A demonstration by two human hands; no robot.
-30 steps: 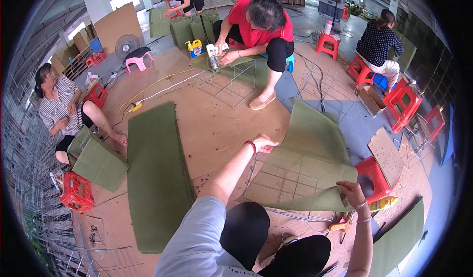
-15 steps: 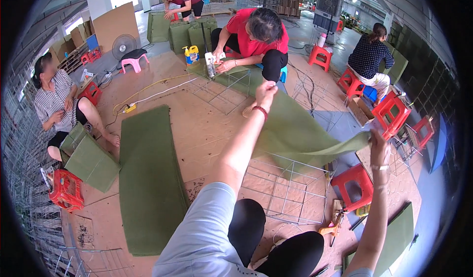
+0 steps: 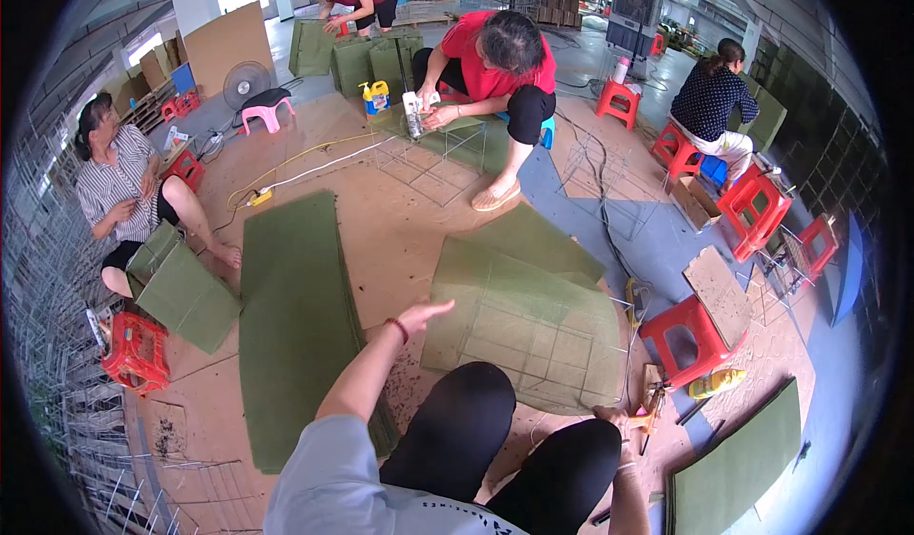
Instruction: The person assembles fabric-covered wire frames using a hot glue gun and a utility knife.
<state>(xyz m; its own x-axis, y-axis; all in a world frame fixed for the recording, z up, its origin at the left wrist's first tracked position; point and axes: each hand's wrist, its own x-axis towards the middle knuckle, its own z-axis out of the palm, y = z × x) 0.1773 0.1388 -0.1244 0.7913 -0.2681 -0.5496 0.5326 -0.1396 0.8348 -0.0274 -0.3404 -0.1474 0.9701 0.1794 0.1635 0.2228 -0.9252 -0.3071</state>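
Note:
A thin green mesh sheet (image 3: 457, 335) lies before my knees, with the rods of a wire frame (image 3: 625, 349) showing through it. My left hand (image 3: 424, 319) hovers at the sheet's left edge, fingers stretched out and nothing in it. At the near right corner, my right hand (image 3: 612, 423) is closed on the sheet's edge, beside my right knee; its fingers are partly hidden. Just right of that hand, an orange glue gun (image 3: 650, 409) stands on the floor. Another green sheet (image 3: 533, 240) lies partly beneath the far side.
A stack of green sheets (image 3: 300, 345) lies left, more sheets (image 3: 738, 464) right. Beside a red stool (image 3: 681, 340) lies a yellow bottle (image 3: 717, 384). Ahead, a person in red (image 3: 505, 69) works with a glue gun (image 3: 412, 116); another person (image 3: 119, 188) sits left. Black cables (image 3: 602, 192) cross the floor.
The green sheet came down from the air onto the wire frame. My left hand let go and drew back; my right hand moved down and inward to my knee.

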